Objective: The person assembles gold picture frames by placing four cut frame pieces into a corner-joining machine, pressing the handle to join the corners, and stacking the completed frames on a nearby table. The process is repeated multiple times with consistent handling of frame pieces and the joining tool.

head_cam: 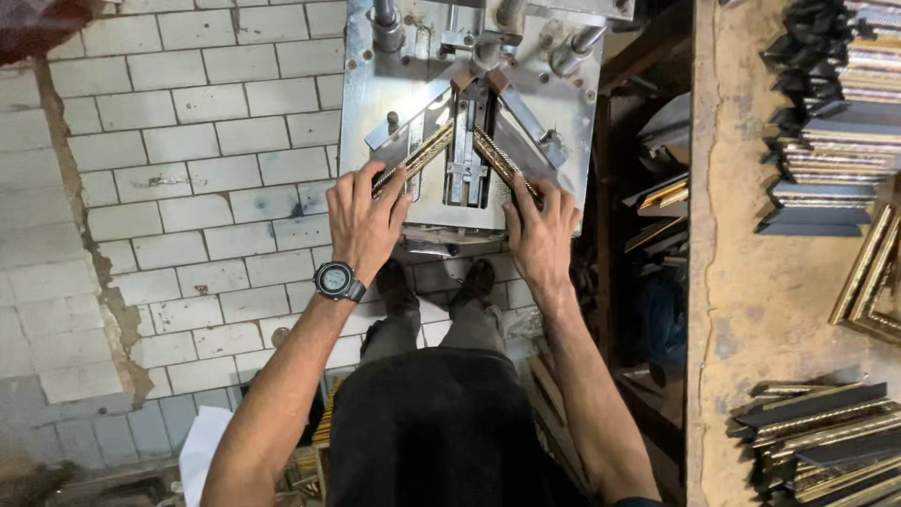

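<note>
Gilt frame strips (413,158) (502,161) meet in V on steel machine plate (375,94); left hand (364,221), right hand (542,233) press one each, fingers flat.

**A picture-framing workshop**

You stand in a framing workshop. Before you sits a scuffed steel corner-joining machine (469,113) with two gilt mitred moulding strips (419,155) meeting in its V-shaped fence. To your right, a worn wooden bench (751,282) carries stacks of cut black-and-gold frame pieces (826,131). The floor is dusty grey-white brick paving (188,188).
</note>
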